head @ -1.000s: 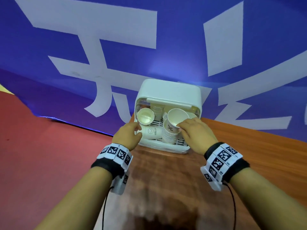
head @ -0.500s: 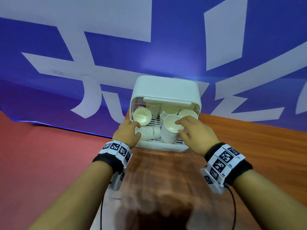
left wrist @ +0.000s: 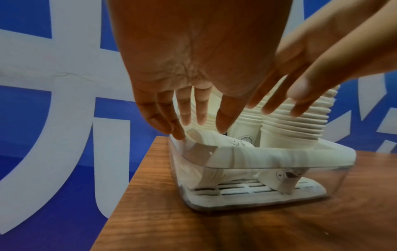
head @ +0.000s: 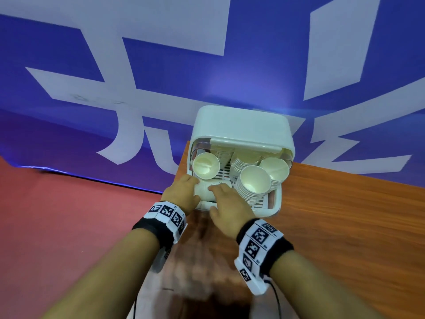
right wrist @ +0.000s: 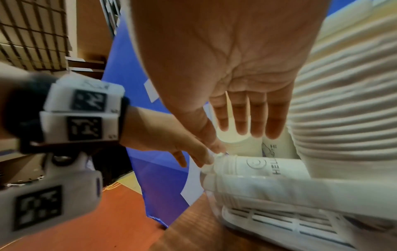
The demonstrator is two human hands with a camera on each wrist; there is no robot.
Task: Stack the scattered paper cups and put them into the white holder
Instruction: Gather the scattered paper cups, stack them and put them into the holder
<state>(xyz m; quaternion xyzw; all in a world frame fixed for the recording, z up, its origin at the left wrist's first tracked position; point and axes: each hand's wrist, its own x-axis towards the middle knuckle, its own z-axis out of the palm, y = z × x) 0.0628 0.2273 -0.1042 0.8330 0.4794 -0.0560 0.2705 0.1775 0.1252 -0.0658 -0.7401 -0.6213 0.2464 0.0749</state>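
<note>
The white holder [head: 243,127] stands at the table's far left corner, front open, with upright paper cup stacks [head: 254,180] inside and one tilted cup [head: 205,165] at its left. A short stack of cups [head: 203,191] lies on its side along the front of the tray. My left hand [head: 190,183] touches the rim end of the lying cups [left wrist: 212,137] with straight fingers [left wrist: 182,129]. My right hand [head: 218,189] rests flat on top of the lying cups [right wrist: 264,167], fingers [right wrist: 257,122] straight. The tall ribbed stack [right wrist: 343,101] stands just right of it.
The wooden table [head: 345,215] stretches bare to the right and toward me. Its left edge [head: 181,162] runs right beside the holder, with red floor [head: 69,226] below. A blue and white banner [head: 161,77] hangs close behind the holder.
My right hand left the upright stack and moved left onto the lying cups. The left hand stayed at their rim end. The view drew closer.
</note>
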